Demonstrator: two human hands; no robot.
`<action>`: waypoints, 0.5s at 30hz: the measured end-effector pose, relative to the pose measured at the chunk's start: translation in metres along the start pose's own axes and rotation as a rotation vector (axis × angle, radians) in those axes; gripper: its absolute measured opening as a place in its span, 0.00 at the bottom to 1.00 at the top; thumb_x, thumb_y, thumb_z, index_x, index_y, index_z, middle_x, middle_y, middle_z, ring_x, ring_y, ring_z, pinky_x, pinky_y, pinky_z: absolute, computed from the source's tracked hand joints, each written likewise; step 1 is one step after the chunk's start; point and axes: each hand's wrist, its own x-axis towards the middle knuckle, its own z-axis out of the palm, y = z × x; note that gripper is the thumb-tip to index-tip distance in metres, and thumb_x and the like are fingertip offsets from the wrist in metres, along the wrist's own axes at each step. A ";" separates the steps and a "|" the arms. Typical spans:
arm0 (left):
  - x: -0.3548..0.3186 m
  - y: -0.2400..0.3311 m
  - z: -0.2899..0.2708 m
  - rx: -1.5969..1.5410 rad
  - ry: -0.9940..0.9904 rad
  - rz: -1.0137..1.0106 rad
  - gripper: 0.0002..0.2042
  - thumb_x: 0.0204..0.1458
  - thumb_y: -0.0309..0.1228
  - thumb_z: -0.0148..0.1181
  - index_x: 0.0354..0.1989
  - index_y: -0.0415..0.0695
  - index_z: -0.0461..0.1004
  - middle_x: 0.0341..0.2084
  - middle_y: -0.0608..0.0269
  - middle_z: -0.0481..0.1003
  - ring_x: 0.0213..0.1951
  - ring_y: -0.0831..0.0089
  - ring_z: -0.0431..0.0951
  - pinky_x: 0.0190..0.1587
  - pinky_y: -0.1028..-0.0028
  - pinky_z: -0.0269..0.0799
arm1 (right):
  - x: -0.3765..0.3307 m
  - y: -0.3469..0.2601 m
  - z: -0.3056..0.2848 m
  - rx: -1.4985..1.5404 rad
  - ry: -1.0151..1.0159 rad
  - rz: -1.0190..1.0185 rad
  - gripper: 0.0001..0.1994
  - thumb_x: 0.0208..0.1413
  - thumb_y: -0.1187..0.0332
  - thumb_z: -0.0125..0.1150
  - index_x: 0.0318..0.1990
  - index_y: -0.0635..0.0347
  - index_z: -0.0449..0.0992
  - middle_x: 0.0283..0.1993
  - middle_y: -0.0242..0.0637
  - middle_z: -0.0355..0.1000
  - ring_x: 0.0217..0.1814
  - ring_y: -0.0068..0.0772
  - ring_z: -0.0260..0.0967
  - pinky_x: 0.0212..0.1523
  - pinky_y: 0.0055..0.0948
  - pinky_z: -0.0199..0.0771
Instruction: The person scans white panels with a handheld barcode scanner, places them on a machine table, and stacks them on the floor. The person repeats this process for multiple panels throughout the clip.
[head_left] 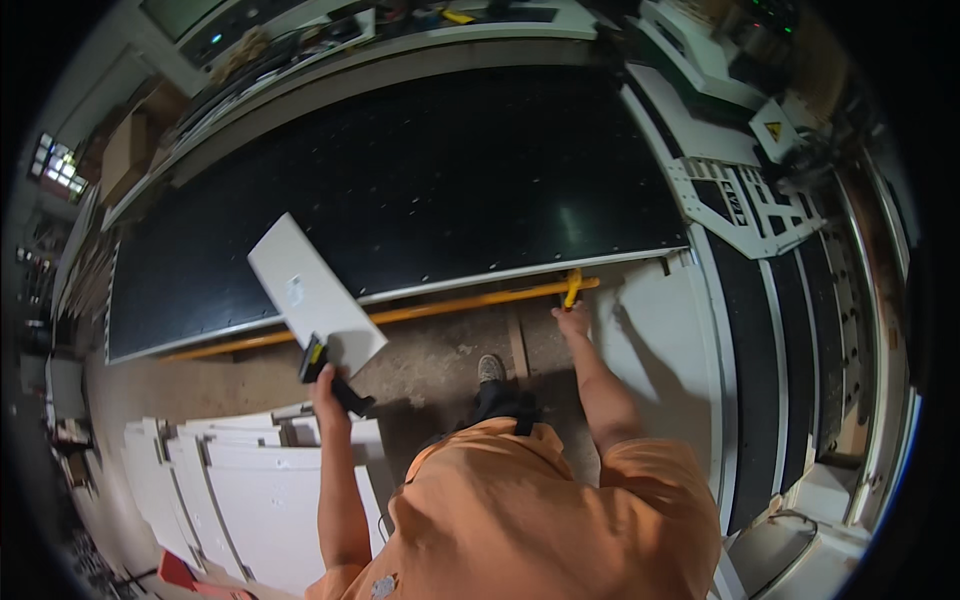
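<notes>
Fingers of L hand (328, 392) wrap the grip of blk scanner (314, 360); scanner head is just beside the lower end of wht board (305, 275). Board lies partly on blk table (450, 180), w/ lower end overhanging front edge. R hand (573, 319) is closed on lower end of yel handle (573, 287), at R end of yel bar (450, 305) along table front. Wht panels (275, 500) lie lower L, near L forearm.
</notes>
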 end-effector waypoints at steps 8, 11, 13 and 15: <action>0.097 0.032 -0.003 -0.092 0.103 0.107 0.17 0.56 0.43 0.62 0.46 0.44 0.74 0.33 0.67 0.74 0.39 0.74 0.74 0.46 0.70 0.68 | 0.014 -0.026 -0.017 0.345 -0.202 0.064 0.20 0.58 0.57 0.57 0.49 0.65 0.75 0.42 0.47 0.78 0.43 0.46 0.77 0.46 0.39 0.77; 0.121 0.042 -0.004 -0.140 0.126 0.136 0.17 0.56 0.44 0.62 0.47 0.46 0.74 0.33 0.68 0.73 0.39 0.75 0.73 0.45 0.71 0.69 | 0.003 -0.029 -0.035 0.808 -0.139 0.143 0.15 0.59 0.62 0.56 0.46 0.65 0.74 0.34 0.42 0.77 0.28 0.37 0.77 0.30 0.31 0.77; 0.135 0.047 -0.009 -0.157 0.150 0.154 0.18 0.56 0.44 0.63 0.50 0.49 0.73 0.33 0.68 0.73 0.40 0.75 0.73 0.45 0.71 0.70 | -0.011 -0.025 -0.054 1.012 -0.062 0.139 0.14 0.61 0.63 0.56 0.47 0.63 0.72 0.33 0.37 0.75 0.23 0.34 0.75 0.24 0.27 0.76; 0.148 0.051 -0.014 -0.154 0.153 0.132 0.18 0.55 0.43 0.63 0.50 0.48 0.73 0.34 0.68 0.73 0.40 0.75 0.73 0.45 0.71 0.71 | -0.029 -0.018 -0.085 1.125 0.032 0.182 0.14 0.61 0.61 0.58 0.47 0.61 0.72 0.35 0.36 0.75 0.21 0.28 0.72 0.22 0.25 0.74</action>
